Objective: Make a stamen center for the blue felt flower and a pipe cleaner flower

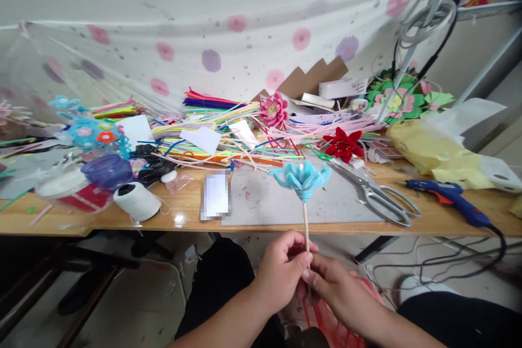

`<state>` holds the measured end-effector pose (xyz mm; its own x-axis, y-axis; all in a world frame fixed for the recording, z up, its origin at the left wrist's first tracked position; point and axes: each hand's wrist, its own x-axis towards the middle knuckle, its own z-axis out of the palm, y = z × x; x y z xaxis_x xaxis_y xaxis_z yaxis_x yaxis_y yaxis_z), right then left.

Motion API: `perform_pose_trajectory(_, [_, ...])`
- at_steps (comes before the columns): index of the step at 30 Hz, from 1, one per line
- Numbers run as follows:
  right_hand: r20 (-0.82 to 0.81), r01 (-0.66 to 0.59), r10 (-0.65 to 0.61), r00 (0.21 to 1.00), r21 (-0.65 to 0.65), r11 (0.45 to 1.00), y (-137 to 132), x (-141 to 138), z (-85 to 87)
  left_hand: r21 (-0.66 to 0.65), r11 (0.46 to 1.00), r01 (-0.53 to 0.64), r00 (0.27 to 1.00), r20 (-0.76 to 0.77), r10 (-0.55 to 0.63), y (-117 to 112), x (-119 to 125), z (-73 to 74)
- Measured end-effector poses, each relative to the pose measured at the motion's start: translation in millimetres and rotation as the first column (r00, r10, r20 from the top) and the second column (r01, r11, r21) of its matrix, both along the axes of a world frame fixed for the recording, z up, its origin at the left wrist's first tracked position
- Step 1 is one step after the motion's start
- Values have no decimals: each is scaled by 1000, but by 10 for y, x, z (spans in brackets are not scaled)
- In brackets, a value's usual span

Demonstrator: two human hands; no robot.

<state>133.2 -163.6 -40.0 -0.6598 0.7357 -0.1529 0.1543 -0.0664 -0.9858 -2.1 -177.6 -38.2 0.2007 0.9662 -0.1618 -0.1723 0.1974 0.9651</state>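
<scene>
My left hand and my right hand meet below the table edge, both pinching the bottom of a thin wooden stick. The stick stands upright and carries a light blue pipe-cleaner flower at its top, in front of the grey mat. Under my right hand lies something red, partly hidden.
The wooden table holds large scissors, a blue glue gun, a red flower, a pink flower, a heap of coloured pipe cleaners, a white thread spool, a purple bowl and a yellow bag. Cables trail on the floor.
</scene>
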Motion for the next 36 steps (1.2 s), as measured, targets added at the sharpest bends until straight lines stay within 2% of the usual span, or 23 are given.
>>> perform_pose_trajectory(7, [16, -14, 17, 1000, -141, 990, 37, -35, -59, 37, 999, 26, 1000, 8, -26, 55, -98, 68])
perform_pose_trajectory(12, [89, -38, 48, 995, -113, 993, 93, -28, -81, 74, 995, -63, 995, 82, 57, 209, -183, 146])
perform_pose_trajectory(15, [104, -61, 69, 992, -82, 995, 139, -24, -104, 54, 996, -71, 984, 167, 61, 304, -211, 143])
perform_pose_trajectory(18, [59, -49, 60, 996, -165, 985, 211, -9, -116, 19, 999, -43, 978, 203, 38, 390, -226, 150])
perform_pose_trajectory(22, [-55, 21, -41, 998, -326, 945, 398, -2, 51, 47, 997, -57, 986, 158, 49, 560, -243, 266])
perform_pose_trajectory(26, [-89, 85, -114, 989, -283, 955, 681, 12, 348, 107, 987, -120, 985, 136, 105, 834, -225, 445])
perform_pose_trajectory(28, [-105, 101, -139, 985, -305, 947, 804, 34, 432, 116, 982, -147, 980, 149, 129, 965, -188, 516])
perform_pose_trajectory(33, [-123, 121, -166, 978, -311, 943, 981, 117, 422, 112, 981, -157, 978, 157, 138, 1163, -76, 593])
perform_pose_trajectory(36, [-72, 125, -143, 987, -211, 969, 1061, 205, 428, 109, 981, -161, 979, 143, 145, 1224, -27, 594])
